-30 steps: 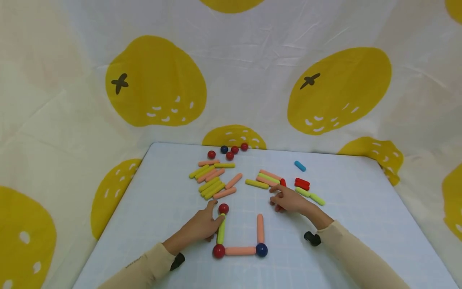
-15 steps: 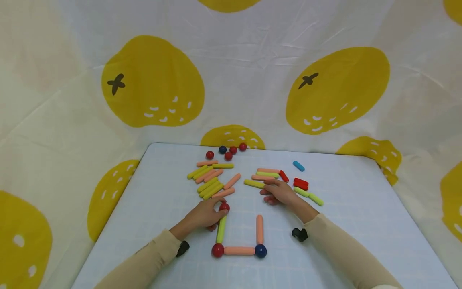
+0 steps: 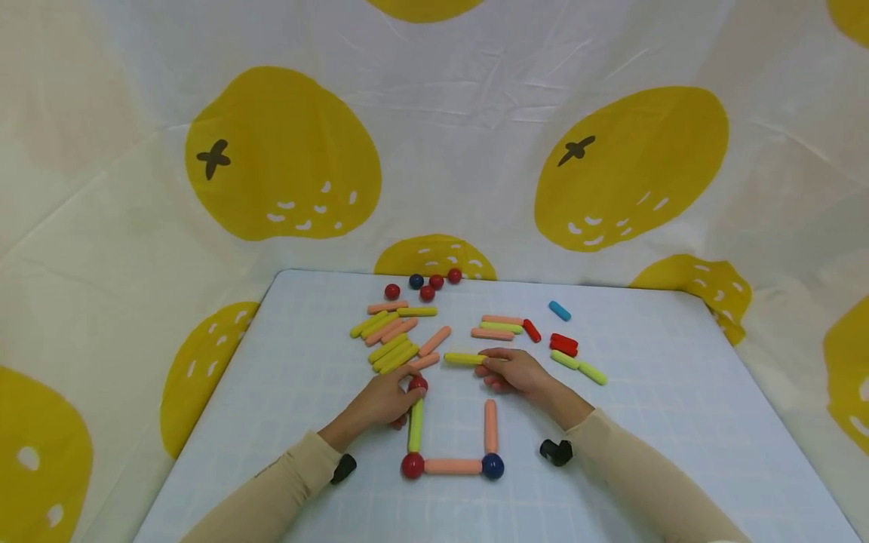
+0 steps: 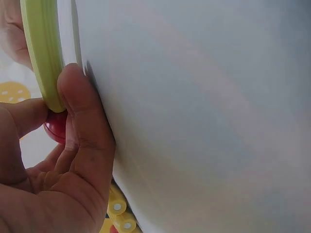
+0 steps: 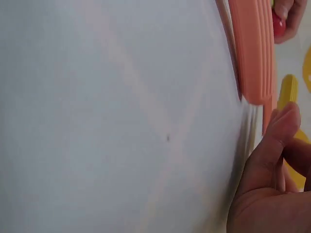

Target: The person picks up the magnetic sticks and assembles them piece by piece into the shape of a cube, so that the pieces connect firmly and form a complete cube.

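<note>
Inside the surface's (image 3: 679, 407) edges, our left fingers (image 4: 85, 116) pinch a red ball (image 3: 419, 383), right fingers (image 5: 274, 136) a yellow stick (image 3: 463, 359). Joining seems our step, needing alignment next.

Head view forward-down, wrist views close-up

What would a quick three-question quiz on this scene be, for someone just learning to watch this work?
1. Multiple choice. The person's right-hand grip holds:
A) a red stick
B) a yellow stick
C) a light-blue stick

2. True or false? The person's left-hand grip touches a red ball.

3. Short answer. What colour is the corner ball between the near salmon stick and the side salmon stick?

Key: 1. B; 2. True; 3. Dark blue.
</note>
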The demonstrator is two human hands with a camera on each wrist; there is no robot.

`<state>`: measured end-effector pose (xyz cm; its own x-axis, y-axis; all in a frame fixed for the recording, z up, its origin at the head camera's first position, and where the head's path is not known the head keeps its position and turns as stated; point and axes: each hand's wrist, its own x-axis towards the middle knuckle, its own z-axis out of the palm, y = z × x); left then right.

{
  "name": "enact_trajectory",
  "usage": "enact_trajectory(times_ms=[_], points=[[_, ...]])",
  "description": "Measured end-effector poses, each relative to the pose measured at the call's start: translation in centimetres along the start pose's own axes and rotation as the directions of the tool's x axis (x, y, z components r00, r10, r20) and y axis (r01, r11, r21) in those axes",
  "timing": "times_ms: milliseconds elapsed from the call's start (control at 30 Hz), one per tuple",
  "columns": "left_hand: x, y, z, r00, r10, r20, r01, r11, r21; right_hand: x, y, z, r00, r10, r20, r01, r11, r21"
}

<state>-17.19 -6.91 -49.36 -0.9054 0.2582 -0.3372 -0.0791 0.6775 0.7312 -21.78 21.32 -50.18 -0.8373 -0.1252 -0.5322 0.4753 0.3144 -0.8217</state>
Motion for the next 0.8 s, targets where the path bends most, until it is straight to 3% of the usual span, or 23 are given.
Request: enact_trajectory(times_ms=[267, 533, 800], points=[[-0.1, -0.5, -0.2, 1.0, 0.024, -0.004, -0.024, 0.999, -0.044, -1.5, 0.0, 2.4, 0.993, -0.096, 0.076, 0.105, 0.986, -0.13], [0.1, -0.6, 0.1, 0.999, 0.041, 0.023, -0.039, 0.995, -0.09, -2.5, -0.1, 3.1, 0.992, -0.11, 0.068, 0.119, 0.982, -0.145], [0.1, -0.4, 0.0, 0.996, 0.089, 0.01, -0.088, 0.994, -0.068, -2.9, -0.5, 3.1, 0.991, -0.108, 0.076, 0.12, 0.979, -0.164]])
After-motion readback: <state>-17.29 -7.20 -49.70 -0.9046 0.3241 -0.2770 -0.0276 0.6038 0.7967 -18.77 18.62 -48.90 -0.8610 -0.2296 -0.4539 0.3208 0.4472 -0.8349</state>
